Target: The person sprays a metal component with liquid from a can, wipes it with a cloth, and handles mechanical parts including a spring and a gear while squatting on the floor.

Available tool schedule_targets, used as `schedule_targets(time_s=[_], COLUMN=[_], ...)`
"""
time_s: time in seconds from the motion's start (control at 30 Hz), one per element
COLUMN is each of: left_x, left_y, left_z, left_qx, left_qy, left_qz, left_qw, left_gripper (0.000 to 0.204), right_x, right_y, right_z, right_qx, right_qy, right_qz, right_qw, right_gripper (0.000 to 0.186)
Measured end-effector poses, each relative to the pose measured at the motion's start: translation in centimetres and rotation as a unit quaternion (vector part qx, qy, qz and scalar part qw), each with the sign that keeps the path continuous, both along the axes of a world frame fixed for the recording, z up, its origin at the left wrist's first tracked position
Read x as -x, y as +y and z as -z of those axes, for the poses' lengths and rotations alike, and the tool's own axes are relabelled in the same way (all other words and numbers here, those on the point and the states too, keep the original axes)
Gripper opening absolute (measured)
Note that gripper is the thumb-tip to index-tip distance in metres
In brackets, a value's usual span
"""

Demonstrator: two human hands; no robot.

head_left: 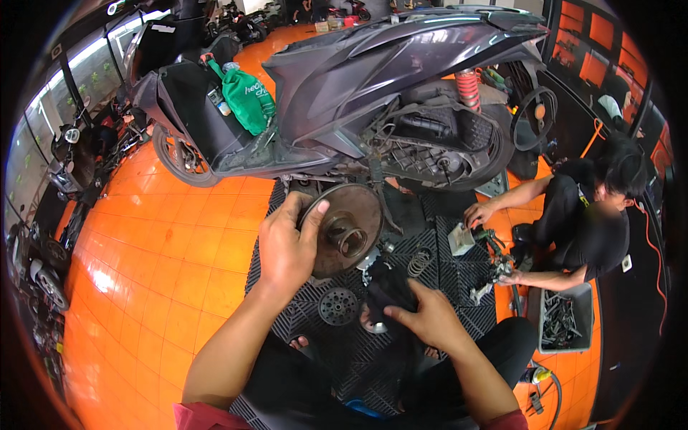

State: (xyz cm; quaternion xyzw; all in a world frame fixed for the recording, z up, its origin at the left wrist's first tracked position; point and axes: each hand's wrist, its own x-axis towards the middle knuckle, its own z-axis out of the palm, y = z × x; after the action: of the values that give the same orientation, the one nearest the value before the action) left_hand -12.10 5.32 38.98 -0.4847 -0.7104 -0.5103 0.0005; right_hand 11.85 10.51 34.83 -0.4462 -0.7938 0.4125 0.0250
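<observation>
My left hand grips a dark, round metal disc with a raised hub at its middle, held upright above the mat. My right hand is closed on a crumpled black cloth, below and to the right of the disc. Beneath them, the black ridged mat holds a perforated round plate, a coiled spring and small metal parts partly hidden behind the cloth.
A dark grey scooter stands across the back, a green bag on it. At right a co-worker squats, hands at small parts and a pale container. A grey tool bin and hose lie nearby. Motorbikes line the left.
</observation>
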Motion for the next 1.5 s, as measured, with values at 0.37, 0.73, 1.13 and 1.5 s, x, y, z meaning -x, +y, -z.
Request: schedule_targets(time_s=[0.37, 0.73, 1.13, 1.5], left_x=[-0.4, -1.9, -4.7, -3.9], left_y=[0.1, -0.5, -0.9, 0.3], left_z=[-0.1, 0.3, 2.0, 4.5], left_qx=[-0.001, 0.011, -0.077, -0.219], left_qy=[0.005, 0.056, 0.268, 0.229], left_qz=[0.012, 0.092, 0.213, 0.237], left_qw=[1.000, 0.994, 0.937, 0.918], left_gripper=[0.022, 0.020, 0.032, 0.028], right_x=[-1.8, -0.8, 1.2, -0.3], right_y=[1.7, -0.9, -2.1, -2.6], right_z=[1.6, 2.3, 3.8, 1.5], right_qx=[0.440, -0.168, 0.012, 0.515], right_qy=[0.499, 0.337, 0.357, 0.687], right_qz=[0.161, -0.225, -0.151, 0.090], right_qw=[0.729, 0.898, 0.922, 0.505], right_gripper=[0.071, 0.017, 0.021, 0.029])
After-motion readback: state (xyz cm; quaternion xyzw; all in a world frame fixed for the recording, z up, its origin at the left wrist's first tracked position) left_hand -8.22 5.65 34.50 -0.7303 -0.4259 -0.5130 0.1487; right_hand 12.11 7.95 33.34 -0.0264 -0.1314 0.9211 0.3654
